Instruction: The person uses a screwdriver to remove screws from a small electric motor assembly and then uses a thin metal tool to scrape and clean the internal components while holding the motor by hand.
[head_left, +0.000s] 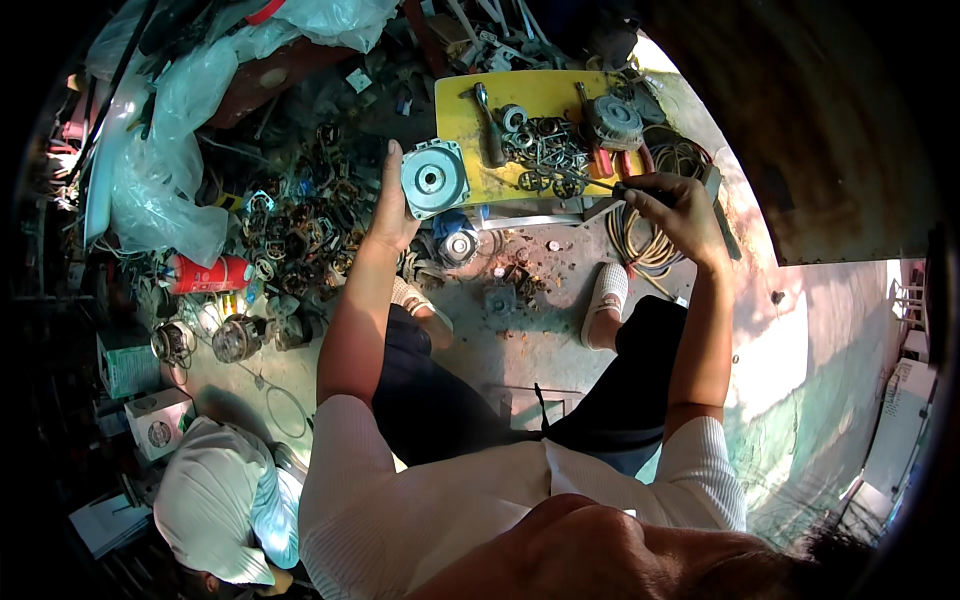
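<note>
Cluttered workshop floor, parts strewn about: seated person's left hand grips a blue-grey motor end cover upright by the yellow bench; right hand pinches a screwdriver. Judged mid-disassembly; next calls for tip meeting cover's fastener w/ steady aim.

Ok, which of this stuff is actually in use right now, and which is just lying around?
In use:
- left hand holding the round blue-grey motor cover
- right hand holding a thin dark tool
- yellow board under the work

Lying about:
- washers and small rings on the board
- wrench
- coiled cable
- red canister
- plastic sheeting
</note>
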